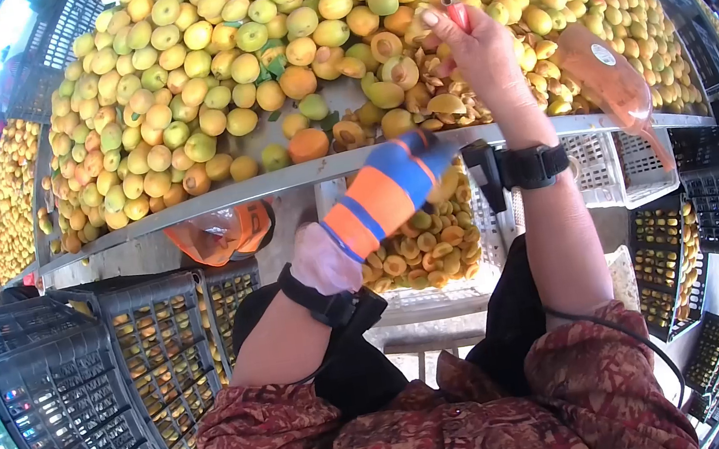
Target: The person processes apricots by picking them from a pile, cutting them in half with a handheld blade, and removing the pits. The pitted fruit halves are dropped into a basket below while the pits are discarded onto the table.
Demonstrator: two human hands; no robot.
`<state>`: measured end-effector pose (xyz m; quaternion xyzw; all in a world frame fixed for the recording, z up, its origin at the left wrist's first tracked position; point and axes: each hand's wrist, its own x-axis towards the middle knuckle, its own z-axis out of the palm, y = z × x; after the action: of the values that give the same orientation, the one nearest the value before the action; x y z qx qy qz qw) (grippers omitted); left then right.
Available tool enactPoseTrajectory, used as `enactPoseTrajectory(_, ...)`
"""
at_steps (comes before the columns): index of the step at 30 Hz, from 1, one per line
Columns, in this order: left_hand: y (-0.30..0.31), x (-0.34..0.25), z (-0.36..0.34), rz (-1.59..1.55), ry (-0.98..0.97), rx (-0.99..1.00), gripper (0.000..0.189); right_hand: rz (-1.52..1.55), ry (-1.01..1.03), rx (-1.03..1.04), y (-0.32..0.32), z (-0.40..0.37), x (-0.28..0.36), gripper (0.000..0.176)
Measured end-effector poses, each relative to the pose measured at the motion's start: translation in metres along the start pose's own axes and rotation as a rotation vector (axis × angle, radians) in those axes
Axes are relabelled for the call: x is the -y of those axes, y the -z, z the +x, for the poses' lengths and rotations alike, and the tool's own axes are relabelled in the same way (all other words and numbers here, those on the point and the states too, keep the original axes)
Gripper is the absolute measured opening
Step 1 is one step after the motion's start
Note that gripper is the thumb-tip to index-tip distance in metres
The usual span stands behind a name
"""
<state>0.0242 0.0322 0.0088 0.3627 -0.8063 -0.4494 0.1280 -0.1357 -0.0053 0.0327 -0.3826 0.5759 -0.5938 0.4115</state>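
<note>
My right hand (482,51) is closed around a small red-handled knife (457,14), its thin tip pointing away from me over the pile of apricots (286,28). My left hand (390,183), in an orange glove with blue stripes, is just in front of the table's metal rim (280,180). Motion smears its fingers, so what they hold cannot be made out. Under that hand is a white crate (491,229) with halved apricots (432,246). Near my right hand, cut apricots and brownish pieces (446,105) lie among whole fruit.
A clear bottle-like container (604,71) with a round label lies at the rim on the right. Below the rim hangs an orange bag (218,233). Black crates (156,345) of fruit stand at left, more crates (663,260) at right. A cable (642,336) runs along my right arm.
</note>
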Motion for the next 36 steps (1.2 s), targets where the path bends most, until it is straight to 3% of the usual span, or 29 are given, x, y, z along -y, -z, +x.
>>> enactPoseTrajectory(1, -0.012, 0.007, -0.011, -0.298, 0.111, -0.077, 0.018, -0.287, 0.068, -0.073, 0.008, 0.006, 0.0, 0.035)
enactPoseTrajectory(3, -0.024, 0.017, -0.015, -0.389, 0.119, -0.044, 0.02, -0.757, 0.135, -0.171, 0.03, 0.012, 0.003, 0.031)
enactPoseTrajectory(5, -0.037, 0.037, -0.01, -0.479, 0.121, -0.01, 0.022, -1.071, 0.183, -0.124, 0.048, 0.012, 0.004, 0.036)
enactPoseTrajectory(7, -0.046, 0.059, 0.001, -1.177, -0.192, 0.073, 0.025, -1.154, 0.229, -0.104, 0.045, 0.01, -0.012, 0.035)
enactPoseTrajectory(8, -0.047, 0.059, 0.005, -1.179, -0.194, 0.073, 0.025, -1.233, 0.273, -0.087, 0.046, 0.009, -0.02, 0.034)
enactPoseTrajectory(9, -0.038, 0.043, 0.006, -1.116, -0.005, -0.006, 0.027, -1.235, 0.274, -0.087, 0.045, 0.009, -0.02, 0.034)
enactPoseTrajectory(10, -0.028, 0.028, 0.007, -1.043, 0.181, -0.086, 0.028, -1.131, 0.175, -0.003, 0.043, 0.009, -0.02, 0.029)
enactPoseTrajectory(12, -0.009, 0.005, 0.004, -1.084, 0.211, -0.138, 0.03, -0.977, -0.032, 0.157, 0.042, 0.005, -0.015, 0.025)
enactPoseTrajectory(16, -0.009, 0.008, 0.007, -1.247, 0.244, -0.293, 0.041, -1.001, 0.13, 0.175, 0.045, -0.01, -0.018, 0.026)
enactPoseTrajectory(18, -0.006, 0.001, 0.008, -1.299, 0.305, -0.331, 0.043, -0.722, 0.057, 0.175, 0.054, -0.003, -0.029, 0.026)
enactPoseTrajectory(19, -0.005, -0.005, 0.01, -1.282, 0.327, -0.383, 0.044, -0.722, 0.057, 0.175, 0.049, -0.009, -0.016, 0.026)
enactPoseTrajectory(21, -0.005, -0.008, 0.016, -1.263, 0.349, -0.443, 0.045, -0.172, -0.25, 0.256, 0.039, -0.027, 0.015, 0.025)
enactPoseTrajectory(22, -0.005, -0.008, 0.02, -1.275, 0.3, -0.458, 0.044, -0.152, -0.288, 0.276, 0.033, -0.035, 0.021, 0.029)
enactPoseTrajectory(23, -0.005, -0.008, 0.024, -1.285, 0.252, -0.473, 0.043, -0.014, -0.279, 0.306, 0.024, -0.04, 0.014, 0.029)
enactPoseTrajectory(25, -0.009, -0.004, 0.029, -1.421, 0.194, -0.524, 0.039, -0.04, -0.281, 0.348, -0.003, -0.054, 0.008, 0.026)
enactPoseTrajectory(27, -0.006, 0.007, 0.028, -1.714, 0.076, -0.441, 0.038, -0.088, -0.25, 0.247, -0.022, -0.062, 0.01, 0.024)
enactPoseTrajectory(28, -0.004, 0.005, 0.027, -1.806, 0.06, -0.445, 0.037, -0.043, -0.074, 0.121, -0.027, -0.063, 0.007, 0.022)
enactPoseTrajectory(29, -0.003, 0.003, 0.027, -1.806, 0.06, -0.447, 0.037, 0.0, 0.103, -0.007, -0.029, -0.062, 0.006, 0.021)
enactPoseTrajectory(31, 0.006, -0.019, 0.018, -1.589, 0.127, -0.544, 0.038, 0.323, -0.003, -0.122, -0.016, -0.055, 0.02, 0.038)
enactPoseTrajectory(33, 0.008, -0.017, 0.014, -1.526, 0.17, -0.522, 0.043, 0.625, -0.043, -0.033, -0.003, -0.049, 0.034, 0.041)
enactPoseTrajectory(35, 0.003, -0.003, 0.016, -1.375, 0.114, -0.312, 0.05, 0.71, -0.055, -0.025, 0.0, -0.047, 0.04, 0.042)
enactPoseTrajectory(36, -0.001, -0.009, 0.016, -1.29, 0.133, -0.352, 0.055, 0.756, 0.002, -0.004, 0.0, -0.046, 0.042, 0.043)
